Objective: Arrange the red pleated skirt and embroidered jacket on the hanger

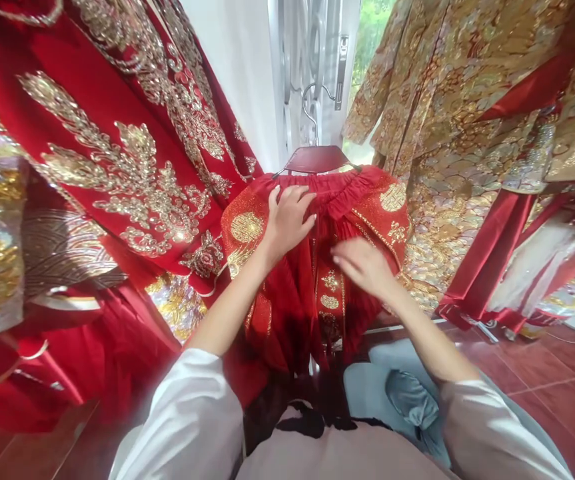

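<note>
A: Where's the garment sitting?
B: Red garment with gold embroidery (307,280) is hanging in front of the wearer, under a dark-red hanger (317,159). Its gathered top edge is running just below the hanger.
A: Left hand (287,220)?
B: Fingers are spreading open, lying over the gathers on the left part of the front. Not closing on anything I can see.
A: Right (364,267)?
B: Blurring. Fingers are curling at the right part, beside the trim with gold motifs. Can't tell if they're pinching cloth.
A: Surroundings?
B: Red beaded gown (142,180) is hanging on the left, gold-patterned robe (427,147) on the right. Reddish tiled floor (552,393) is showing lower right.
</note>
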### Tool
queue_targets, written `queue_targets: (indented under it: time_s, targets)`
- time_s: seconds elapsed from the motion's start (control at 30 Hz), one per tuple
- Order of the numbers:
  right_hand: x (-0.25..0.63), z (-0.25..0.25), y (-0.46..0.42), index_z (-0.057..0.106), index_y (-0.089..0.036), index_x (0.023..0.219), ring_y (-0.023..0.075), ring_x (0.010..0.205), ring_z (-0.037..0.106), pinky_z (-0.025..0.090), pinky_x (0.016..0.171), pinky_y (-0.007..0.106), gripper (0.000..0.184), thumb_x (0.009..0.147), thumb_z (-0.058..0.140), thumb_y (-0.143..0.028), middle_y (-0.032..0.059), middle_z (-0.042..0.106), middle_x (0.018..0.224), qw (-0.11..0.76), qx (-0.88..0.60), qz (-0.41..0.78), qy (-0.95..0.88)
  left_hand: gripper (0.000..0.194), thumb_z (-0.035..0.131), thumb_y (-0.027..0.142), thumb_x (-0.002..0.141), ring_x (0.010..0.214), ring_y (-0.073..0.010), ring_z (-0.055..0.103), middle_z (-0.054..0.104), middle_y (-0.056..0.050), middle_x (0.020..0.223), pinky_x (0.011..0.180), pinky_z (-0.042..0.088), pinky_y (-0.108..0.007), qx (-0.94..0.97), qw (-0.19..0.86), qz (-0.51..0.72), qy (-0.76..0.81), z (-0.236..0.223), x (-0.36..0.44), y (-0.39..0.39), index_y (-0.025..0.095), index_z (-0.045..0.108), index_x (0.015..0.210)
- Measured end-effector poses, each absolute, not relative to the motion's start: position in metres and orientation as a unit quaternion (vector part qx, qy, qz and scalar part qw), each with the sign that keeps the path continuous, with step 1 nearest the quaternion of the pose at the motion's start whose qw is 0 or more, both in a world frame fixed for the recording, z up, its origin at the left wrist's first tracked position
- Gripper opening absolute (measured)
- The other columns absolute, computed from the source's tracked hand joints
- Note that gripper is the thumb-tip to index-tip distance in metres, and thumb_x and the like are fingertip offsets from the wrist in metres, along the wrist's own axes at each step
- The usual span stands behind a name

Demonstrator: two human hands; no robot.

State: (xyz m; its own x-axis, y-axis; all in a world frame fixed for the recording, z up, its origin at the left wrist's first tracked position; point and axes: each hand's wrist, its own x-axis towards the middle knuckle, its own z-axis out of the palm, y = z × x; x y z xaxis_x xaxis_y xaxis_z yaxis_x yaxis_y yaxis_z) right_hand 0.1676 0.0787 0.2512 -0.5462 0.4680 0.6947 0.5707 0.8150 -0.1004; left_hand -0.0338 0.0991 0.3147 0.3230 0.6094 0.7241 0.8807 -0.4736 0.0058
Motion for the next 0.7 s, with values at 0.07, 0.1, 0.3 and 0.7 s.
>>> queue_targets:
  time_s: [0.07,0.1,0.3,0.7]
  targets:
    - [0.157,0.284,0.101,0.067,-0.015,0.097,0.0201,0.096,0.058,0.041,0.087,0.033,0.034,0.096,0.038,-0.033,0.0106,0.067,0.101,0.41,-0.318,-0.097,-0.849,0.029,0.053,0.024,0.086,0.122,-0.0266,0.044,0.062,-0.007,0.12,0.112,0.012,-0.055,-0.802,0.172,-0.324,-0.47,0.311,-0.035,0.114,0.021,0.063,0.112]
    - [0.15,0.294,0.108,0.067,-0.014,0.094,0.0202,0.09,0.059,0.042,0.083,0.033,0.033,0.095,0.041,-0.035,0.0102,0.067,0.095,0.407,-0.361,-0.096,-0.834,0.028,0.053,0.025,0.086,0.12,-0.0259,0.045,0.064,-0.005,0.115,0.113,0.01,-0.056,-0.806,0.161,-0.325,-0.468,0.308,-0.038,0.12,0.022,0.065,0.111]
    - [0.105,0.28,0.11,0.066,-0.015,0.084,0.0192,0.072,0.061,0.033,0.061,0.026,0.029,0.092,0.044,-0.032,0.0097,0.069,0.087,0.265,-0.54,-0.069,-0.796,0.03,0.044,0.022,0.089,0.105,-0.0216,0.053,0.069,-0.001,0.097,0.113,0.008,-0.054,-0.803,0.097,-0.352,-0.471,0.305,-0.056,0.131,0.027,0.069,0.104]
    - [0.091,0.261,0.105,0.066,-0.014,0.082,0.0159,0.063,0.057,0.025,0.056,0.025,0.032,0.094,0.042,-0.031,0.0076,0.064,0.07,0.256,-0.549,0.007,-0.796,0.026,0.047,0.024,0.087,0.102,-0.0215,0.055,0.07,0.0,0.092,0.115,0.006,-0.054,-0.795,0.067,-0.368,-0.477,0.308,-0.055,0.127,0.027,0.071,0.098]
